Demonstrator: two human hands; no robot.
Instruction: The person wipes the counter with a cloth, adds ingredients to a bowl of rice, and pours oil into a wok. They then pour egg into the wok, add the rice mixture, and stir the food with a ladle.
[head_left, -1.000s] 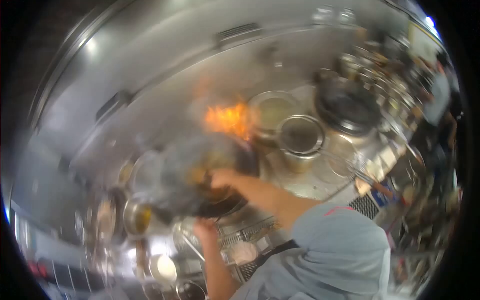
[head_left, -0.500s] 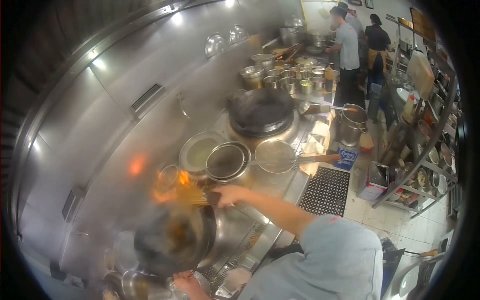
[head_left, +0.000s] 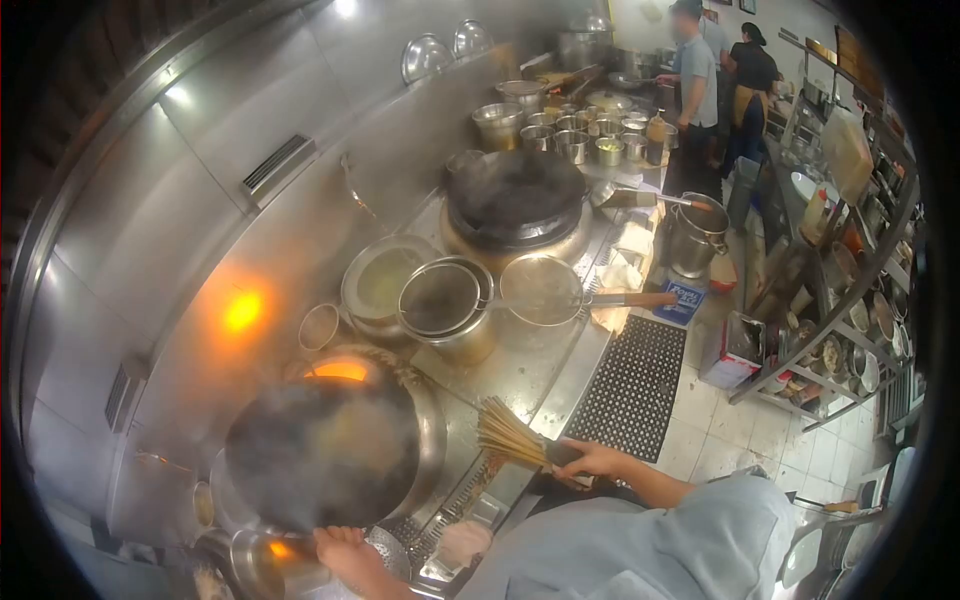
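In my right hand (head_left: 590, 462) is a bamboo wok brush (head_left: 512, 436), gripped by its dark bound handle. Its splayed bristles hang over the counter's front edge, to the right of the wok. My left hand (head_left: 348, 556) is closed at the near rim of a big dark wok (head_left: 335, 450); its fingertips are partly hidden. Steam and smoke blur the wok's inside. Orange flame (head_left: 340, 370) shows at its far edge, above the burner ring.
Beyond the wok stand a pot with a strainer (head_left: 452, 335), a wide bowl (head_left: 362, 290) and a flat mesh skimmer (head_left: 545, 290). A second wok (head_left: 515, 200) sits farther back. Metal pots (head_left: 275, 565) crowd the near left. Several people work at the far end.
My right hand has drawn the brush from above the wok back toward my body. The wok has gone from tilted to flatter over the burner, with my left hand shifted slightly left.
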